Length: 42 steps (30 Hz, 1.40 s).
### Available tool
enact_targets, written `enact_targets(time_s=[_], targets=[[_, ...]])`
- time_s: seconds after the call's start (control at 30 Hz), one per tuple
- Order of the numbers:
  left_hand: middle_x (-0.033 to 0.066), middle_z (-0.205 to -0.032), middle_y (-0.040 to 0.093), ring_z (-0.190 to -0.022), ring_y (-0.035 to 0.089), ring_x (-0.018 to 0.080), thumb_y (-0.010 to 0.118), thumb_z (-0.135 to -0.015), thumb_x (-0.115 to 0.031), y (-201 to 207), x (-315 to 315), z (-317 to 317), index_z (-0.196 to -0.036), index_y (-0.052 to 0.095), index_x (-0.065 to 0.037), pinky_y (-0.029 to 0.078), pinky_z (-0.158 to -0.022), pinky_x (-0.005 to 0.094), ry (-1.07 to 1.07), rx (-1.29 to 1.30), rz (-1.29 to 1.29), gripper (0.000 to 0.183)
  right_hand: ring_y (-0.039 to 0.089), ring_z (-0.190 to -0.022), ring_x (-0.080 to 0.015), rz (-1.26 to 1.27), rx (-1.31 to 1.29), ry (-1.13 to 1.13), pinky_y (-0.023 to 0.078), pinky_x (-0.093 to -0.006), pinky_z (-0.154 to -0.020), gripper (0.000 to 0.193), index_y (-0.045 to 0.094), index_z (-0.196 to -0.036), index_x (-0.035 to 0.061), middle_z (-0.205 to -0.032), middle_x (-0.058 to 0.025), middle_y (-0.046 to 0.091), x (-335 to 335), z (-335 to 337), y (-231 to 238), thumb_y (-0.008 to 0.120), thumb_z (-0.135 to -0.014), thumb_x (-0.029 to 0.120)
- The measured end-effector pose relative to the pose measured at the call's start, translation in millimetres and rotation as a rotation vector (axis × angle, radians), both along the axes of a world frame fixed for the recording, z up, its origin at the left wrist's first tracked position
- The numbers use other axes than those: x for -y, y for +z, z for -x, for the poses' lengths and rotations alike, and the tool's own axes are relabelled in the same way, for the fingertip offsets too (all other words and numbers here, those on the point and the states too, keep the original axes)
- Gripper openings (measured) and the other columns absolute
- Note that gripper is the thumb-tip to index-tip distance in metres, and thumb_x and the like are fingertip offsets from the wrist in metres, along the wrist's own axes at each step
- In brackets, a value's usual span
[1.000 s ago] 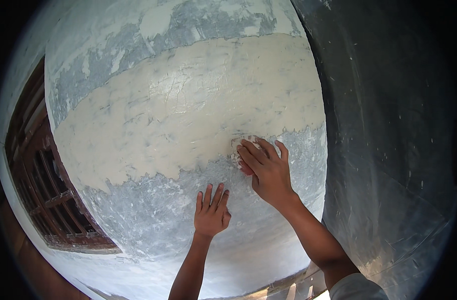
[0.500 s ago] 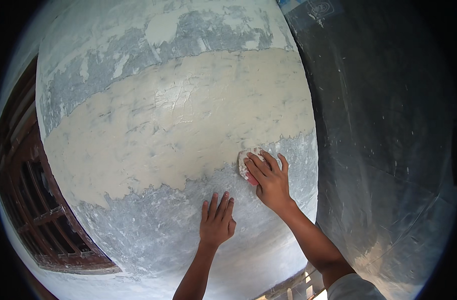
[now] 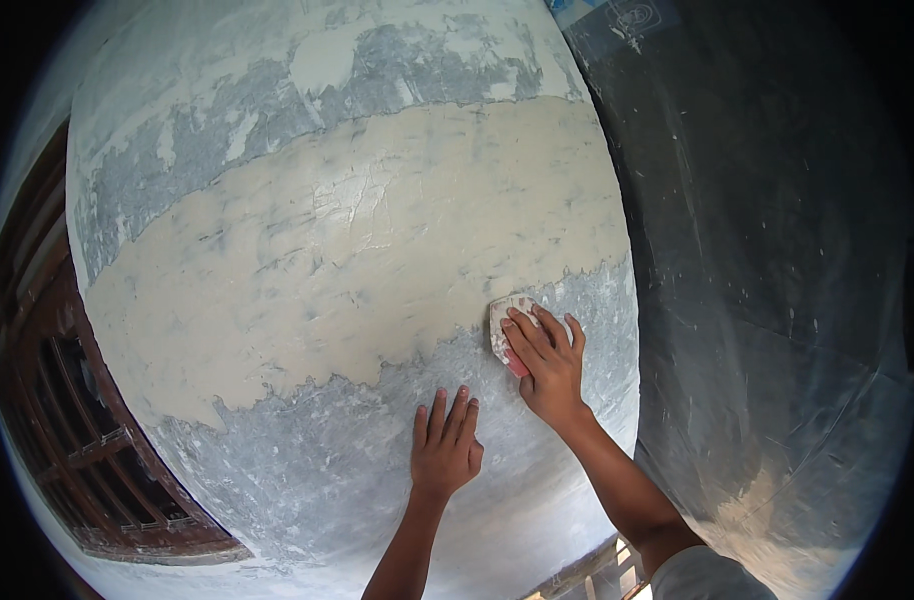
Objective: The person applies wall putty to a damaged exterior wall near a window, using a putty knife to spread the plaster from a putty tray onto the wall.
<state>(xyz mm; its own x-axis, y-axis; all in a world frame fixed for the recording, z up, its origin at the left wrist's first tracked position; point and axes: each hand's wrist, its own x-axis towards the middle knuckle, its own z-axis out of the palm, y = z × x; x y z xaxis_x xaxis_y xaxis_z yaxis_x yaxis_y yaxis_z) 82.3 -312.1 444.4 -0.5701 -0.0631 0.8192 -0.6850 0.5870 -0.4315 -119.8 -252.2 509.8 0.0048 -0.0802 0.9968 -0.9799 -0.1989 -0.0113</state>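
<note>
My right hand [image 3: 549, 365] presses a flat, angular putty scraper [image 3: 507, 318] to the wall, fingers spread over its back. White putty coats the scraper, with red showing at its lower edge. It sits at the ragged lower border of a broad band of cream putty [image 3: 277, 260], partly over the bare grey wall [image 3: 337, 450] beneath. Lower and to the left, my left hand [image 3: 445, 440] has its fingers stretched out and holds nothing. Its fingertips lie at the grey surface just under the putty; whether the palm touches cannot be told.
A brown wooden window frame with bars [image 3: 97, 450] borders the wall on the left. Along the right edge hangs a dark, creased sheet [image 3: 767, 250] with pale specks. Higher up, the grey wall has patchy white putty [image 3: 322, 55]. Bright openings [image 3: 617, 565] show at the bottom.
The scraper and my right hand have shifted slightly right along the putty's lower border. My left hand appears a little further right as the view tilts slightly.
</note>
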Motion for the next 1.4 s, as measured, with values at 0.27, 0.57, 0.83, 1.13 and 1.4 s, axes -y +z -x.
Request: enact_targets(time_s=[0.27,0.57,0.83,1.13,1.4], targets=[[0.0088,-0.152,0.052,-0.148,0.036,0.0357,0.049,-0.088,-0.02,1,3,1,-0.13,0.065,-0.009,0.019,-0.122,0.0563,-0.046,0.0,-0.013,0.046,0.049,-0.134,-0.0294,0.012,-0.027,-0.029,0.024,-0.0557,-0.114,0.064,0.063,-0.134,0.0154,-0.144,-0.0006,0.058,13,12,-11,0.066,-0.073,-0.004],[0.0086,-0.152,0.052,-0.147,0.037,0.0359,0.049,-0.088,-0.02,0,2,3,-0.13,0.065,-0.009,0.019,-0.121,0.0563,-0.048,0.003,-0.033,0.046,0.049,-0.134,-0.0285,0.085,-0.027,-0.037,0.024,-0.0544,-0.114,0.06,0.064,-0.132,0.0152,-0.143,-0.0002,0.058,15,0,20,0.07,-0.075,-0.001],[0.0087,-0.152,0.052,-0.148,0.037,0.0358,0.049,-0.088,-0.019,0,3,2,-0.129,0.065,-0.008,0.019,-0.121,0.0565,-0.047,-0.003,-0.032,0.046,0.047,-0.136,-0.0275,0.035,-0.048,-0.033,0.024,-0.0539,-0.114,0.06,0.064,-0.133,0.016,-0.145,0.0008,0.057,13,7,-18,0.068,-0.075,-0.001],[0.0092,-0.151,0.053,-0.148,0.036,0.0361,0.049,-0.088,-0.02,0,3,3,-0.128,0.066,-0.008,0.019,-0.122,0.0568,-0.048,0.003,-0.023,0.045,0.045,-0.14,-0.0281,-0.005,-0.038,-0.098,0.023,-0.0541,-0.115,0.063,0.06,-0.137,0.0171,-0.149,0.0008,0.054,25,28,-44,0.068,-0.077,-0.001],[0.0102,-0.148,0.055,-0.147,0.037,0.037,0.049,-0.087,-0.019,0,3,2,-0.128,0.065,-0.007,0.019,-0.121,0.0575,-0.063,-0.002,-0.034,0.045,0.044,-0.14,-0.0292,0.045,-0.013,-0.084,0.024,-0.0536,-0.115,0.07,0.056,-0.142,0.0185,-0.15,0.0012,0.053,23,34,1,0.068,-0.076,-0.002]])
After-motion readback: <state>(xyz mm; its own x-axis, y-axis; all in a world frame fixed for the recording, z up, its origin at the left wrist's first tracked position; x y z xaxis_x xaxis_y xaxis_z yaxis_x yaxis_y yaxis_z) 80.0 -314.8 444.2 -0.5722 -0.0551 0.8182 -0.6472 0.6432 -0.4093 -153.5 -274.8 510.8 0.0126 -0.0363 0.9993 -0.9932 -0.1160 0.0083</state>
